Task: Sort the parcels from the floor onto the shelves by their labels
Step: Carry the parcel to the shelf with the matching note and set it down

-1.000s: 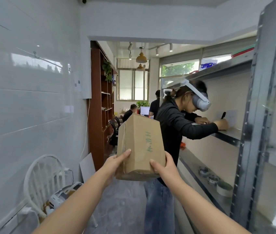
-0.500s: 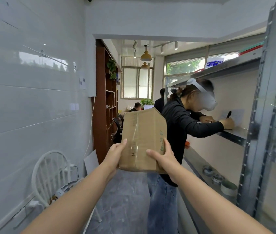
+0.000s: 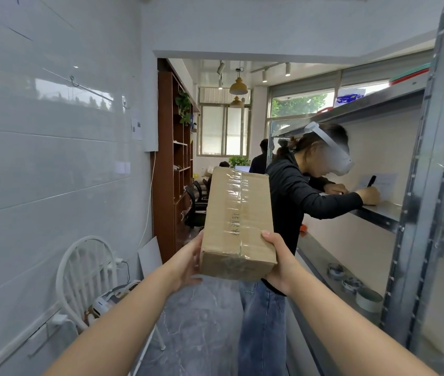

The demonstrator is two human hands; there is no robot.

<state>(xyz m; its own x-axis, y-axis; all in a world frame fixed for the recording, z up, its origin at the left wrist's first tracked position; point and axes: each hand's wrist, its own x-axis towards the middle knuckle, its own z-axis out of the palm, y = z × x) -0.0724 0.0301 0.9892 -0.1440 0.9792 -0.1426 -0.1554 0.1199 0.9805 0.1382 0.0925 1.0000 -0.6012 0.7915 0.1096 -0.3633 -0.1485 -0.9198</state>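
I hold a brown cardboard parcel (image 3: 238, 221) at chest height in front of me, tilted away. Clear tape runs along its top face, beside handwritten characters. My left hand (image 3: 186, 263) presses against its lower left side, fingers underneath. My right hand (image 3: 279, 260) grips its lower right corner with the thumb on top. A metal shelf unit (image 3: 378, 213) runs along the right wall, its grey upright post (image 3: 429, 185) close to me.
A person in a black top and headset (image 3: 291, 202) stands just behind the parcel, writing on the shelf. Small round tins (image 3: 351, 283) sit on the lower shelf. A white chair (image 3: 85, 272) stands at the left wall. A narrow grey floor aisle (image 3: 201, 321) lies between.
I have turned the parcel in my hands so its taped face with black writing now faces up. It sits slightly further right and closer than before.
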